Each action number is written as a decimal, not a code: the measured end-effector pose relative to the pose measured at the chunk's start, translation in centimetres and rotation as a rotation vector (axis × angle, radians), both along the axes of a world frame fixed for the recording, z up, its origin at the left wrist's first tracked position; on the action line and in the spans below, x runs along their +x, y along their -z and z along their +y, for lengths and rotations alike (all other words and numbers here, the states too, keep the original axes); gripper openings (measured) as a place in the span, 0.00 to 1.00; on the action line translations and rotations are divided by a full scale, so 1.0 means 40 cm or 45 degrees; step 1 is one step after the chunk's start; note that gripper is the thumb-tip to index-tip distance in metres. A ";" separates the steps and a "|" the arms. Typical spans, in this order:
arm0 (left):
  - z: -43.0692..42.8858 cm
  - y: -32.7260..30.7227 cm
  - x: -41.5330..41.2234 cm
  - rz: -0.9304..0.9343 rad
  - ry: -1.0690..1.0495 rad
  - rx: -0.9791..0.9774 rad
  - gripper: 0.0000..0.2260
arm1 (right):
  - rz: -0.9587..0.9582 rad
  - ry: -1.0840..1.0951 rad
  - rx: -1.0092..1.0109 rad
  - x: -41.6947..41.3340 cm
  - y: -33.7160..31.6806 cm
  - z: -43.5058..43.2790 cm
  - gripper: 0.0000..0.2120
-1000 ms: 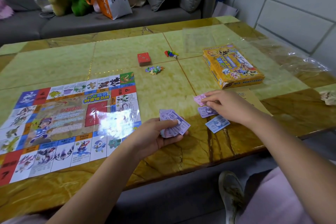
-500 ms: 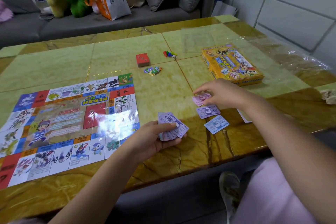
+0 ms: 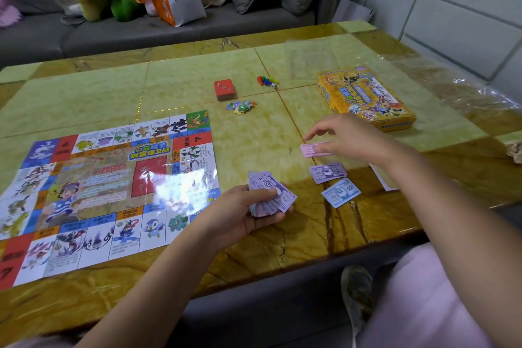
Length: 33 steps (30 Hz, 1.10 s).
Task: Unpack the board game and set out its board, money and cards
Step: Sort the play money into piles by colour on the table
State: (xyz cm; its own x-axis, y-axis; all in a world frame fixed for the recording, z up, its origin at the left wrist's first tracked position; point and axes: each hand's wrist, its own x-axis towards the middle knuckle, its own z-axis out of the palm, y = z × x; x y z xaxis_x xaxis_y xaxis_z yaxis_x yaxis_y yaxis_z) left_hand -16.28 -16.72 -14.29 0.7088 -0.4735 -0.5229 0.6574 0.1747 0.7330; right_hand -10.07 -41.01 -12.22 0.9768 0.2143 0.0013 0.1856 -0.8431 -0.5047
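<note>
Board (image 3: 107, 186) flat at 9 o'clock, card deck (image 3: 225, 89) at 12. Money partly dealt: L hand (image 3: 240, 213) grips note stack (image 3: 269, 196), R hand (image 3: 348, 138) rests near-straight fingers on pink note (image 3: 310, 150) at 2.

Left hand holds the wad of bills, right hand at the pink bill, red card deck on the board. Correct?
Not quite. The head view shows the red card deck lying on the table beyond the board, not on it. The rest stands: left hand holds the wad of bills, right hand at the pink bill.
</note>
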 end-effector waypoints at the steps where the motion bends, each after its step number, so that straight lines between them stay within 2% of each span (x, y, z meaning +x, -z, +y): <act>1: 0.000 0.000 0.000 0.001 -0.002 -0.002 0.09 | 0.023 -0.002 0.034 -0.011 -0.011 -0.003 0.11; 9: -0.004 -0.002 -0.003 0.019 -0.018 -0.002 0.11 | 0.194 0.017 -0.020 -0.072 0.019 -0.039 0.11; 19: -0.002 -0.004 -0.005 0.005 -0.027 0.007 0.08 | 0.054 0.020 -0.094 -0.064 0.034 -0.029 0.07; 23: -0.002 -0.003 -0.004 0.003 -0.022 -0.002 0.09 | 0.063 0.025 0.024 -0.070 0.029 -0.030 0.07; 25: -0.003 -0.003 -0.004 0.001 -0.023 -0.002 0.08 | 0.149 -0.016 0.090 -0.081 0.016 -0.040 0.08; 29: -0.003 -0.002 -0.003 0.001 -0.018 -0.004 0.09 | 0.403 -0.215 0.022 -0.129 -0.004 -0.048 0.16; 33: -0.005 0.000 -0.002 0.001 -0.015 0.003 0.09 | 0.450 -0.289 -0.021 -0.156 0.017 -0.051 0.12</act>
